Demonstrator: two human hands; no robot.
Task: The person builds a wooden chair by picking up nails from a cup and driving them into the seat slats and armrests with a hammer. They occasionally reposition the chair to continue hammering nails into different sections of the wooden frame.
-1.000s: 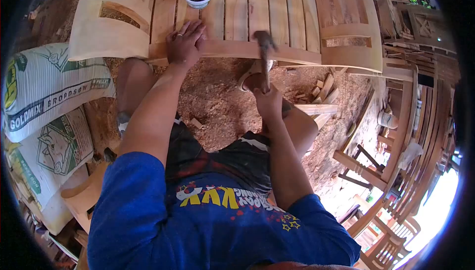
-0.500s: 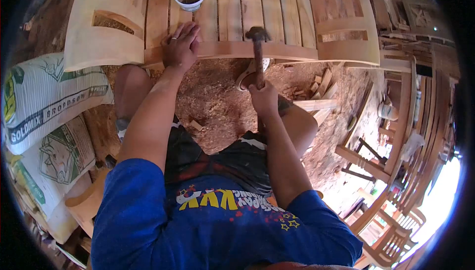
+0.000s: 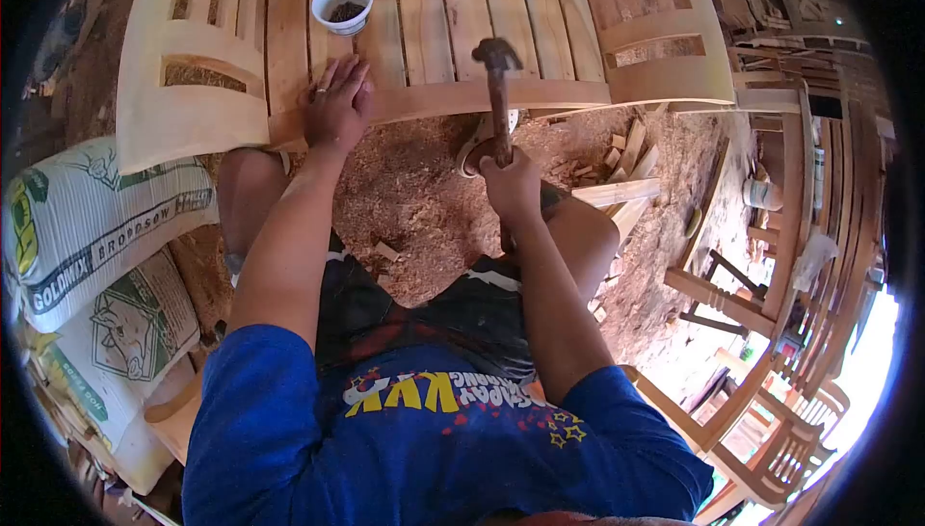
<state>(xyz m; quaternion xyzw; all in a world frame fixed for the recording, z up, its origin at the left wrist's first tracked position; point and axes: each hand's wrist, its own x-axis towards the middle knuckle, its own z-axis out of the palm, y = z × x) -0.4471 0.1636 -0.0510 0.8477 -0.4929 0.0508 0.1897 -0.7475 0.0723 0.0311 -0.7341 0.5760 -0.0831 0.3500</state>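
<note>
A wooden bench (image 3: 434,97) with a slatted seat fills the top of the head view. My left hand (image 3: 337,107) rests on its front rail and slats, fingers stretched out and a ring on one of them. In my right hand (image 3: 512,184) is a hammer (image 3: 498,92), gripped by its handle, with the head up over the seat near the front rail. Just beyond my left hand, a white cup (image 3: 342,6) stands on the slats, holding small dark pieces too small to name, possibly nails.
Stacked feed sacks (image 3: 106,227) lie at my left. Wood offcuts (image 3: 626,165) are on the sawdust-covered ground past my right knee. Wooden furniture frames (image 3: 800,227) and a chair (image 3: 795,439) stand along the right, beside a white bucket (image 3: 761,194).
The view has turned slightly, so the bench and cup sit a little further left. The hammer head shows slightly higher and sharper. My left hand stays on the bench.
</note>
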